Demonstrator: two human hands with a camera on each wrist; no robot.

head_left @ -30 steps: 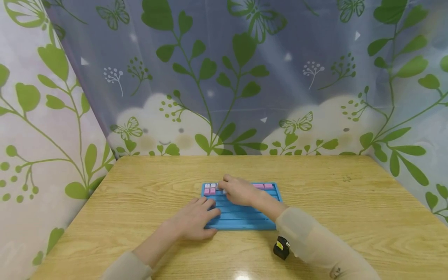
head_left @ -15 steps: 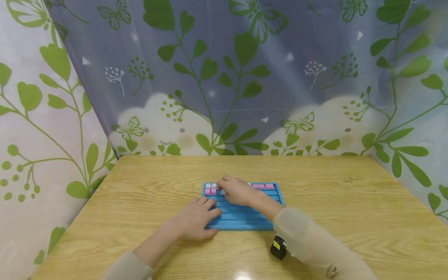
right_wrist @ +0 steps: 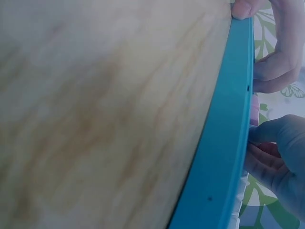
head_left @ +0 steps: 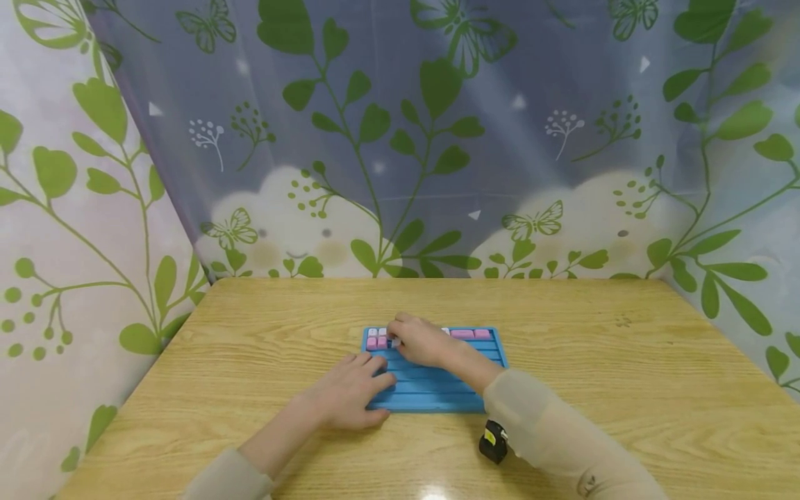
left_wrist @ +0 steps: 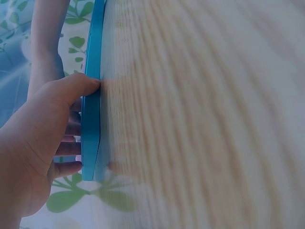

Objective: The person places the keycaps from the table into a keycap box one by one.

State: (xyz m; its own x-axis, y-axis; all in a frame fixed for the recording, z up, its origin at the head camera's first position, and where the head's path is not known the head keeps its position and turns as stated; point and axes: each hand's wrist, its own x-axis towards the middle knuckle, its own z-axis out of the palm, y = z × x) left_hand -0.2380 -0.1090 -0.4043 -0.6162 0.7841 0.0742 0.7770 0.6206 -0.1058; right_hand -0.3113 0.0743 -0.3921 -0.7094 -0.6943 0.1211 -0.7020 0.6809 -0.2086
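A blue ridged keycap tray (head_left: 431,385) lies flat on the table in the head view. White and pink keycaps (head_left: 378,342) stand along its far rows. My left hand (head_left: 350,392) holds the tray's near left corner, with the thumb against the front wall in the left wrist view. At the far rows, the fingers of my right hand (head_left: 425,342) are curled together and pinch a pale keycap (head_left: 396,343), mostly hidden beneath them. In the right wrist view, that thumb and fingertips meet just behind the tray's wall. My right hand hides the middle of the keycap rows.
Wood-grain table (head_left: 281,312) surrounds the tray. A black device with a yellow label (head_left: 494,441) sits by the right sleeve. Patterned cloth (head_left: 400,139) with leaves and butterflies stands behind the table and at its sides.
The right forearm and the black device have shifted slightly left. My right fingers stay at the same spot on the tray, and my left hand keeps its hold. The view has drifted slightly.
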